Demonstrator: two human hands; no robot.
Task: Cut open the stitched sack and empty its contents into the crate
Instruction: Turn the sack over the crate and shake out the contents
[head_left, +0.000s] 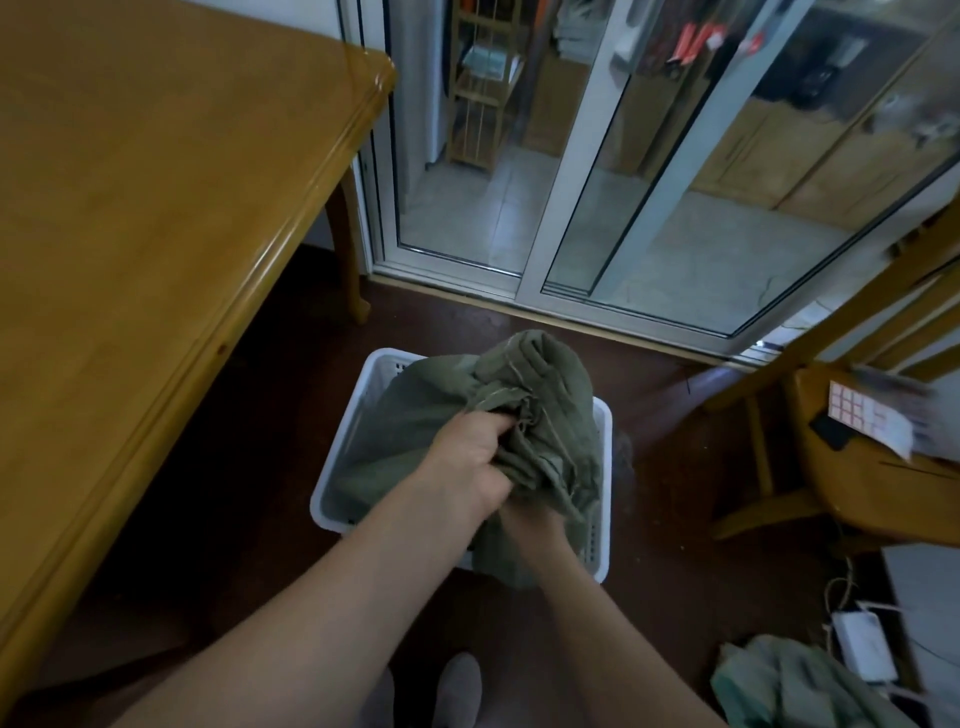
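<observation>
An olive-green woven sack (540, 395) hangs bunched over a white plastic crate (332, 499) on the dark floor. Its lower part sags into the crate and hides what is inside. My left hand (470, 457) is clenched on the gathered cloth near the sack's top. My right hand (530, 525) grips the sack lower down, at the crate's near edge, and is partly hidden by folds of cloth. The sack's frayed, stitched edge shows just above my left hand.
A wooden table (156, 234) fills the left side, its edge close to the crate. Sliding glass doors (571, 208) stand beyond. A wooden chair (841, 441) with papers is at right. More green cloth (789, 686) and a white power adapter (857, 639) lie bottom right.
</observation>
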